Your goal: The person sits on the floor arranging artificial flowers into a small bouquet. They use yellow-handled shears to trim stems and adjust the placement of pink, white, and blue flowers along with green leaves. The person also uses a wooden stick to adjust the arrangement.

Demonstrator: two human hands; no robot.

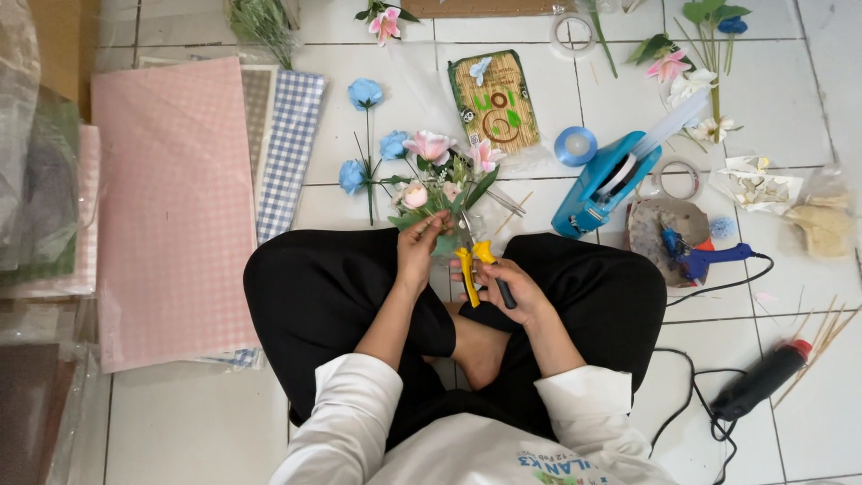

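While hands work, pink paper point(171, 207) left, glue gun point(705, 259) right

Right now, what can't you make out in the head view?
- Cutter blades: hidden behind the bouquet stems; only the yellow-handled cutters handles show.
- Left hand fingertips: buried in the stems.
- Right hand palm: turned away.
- Flowers at top: cut by the edge.
- Glue gun nozzle: too small.
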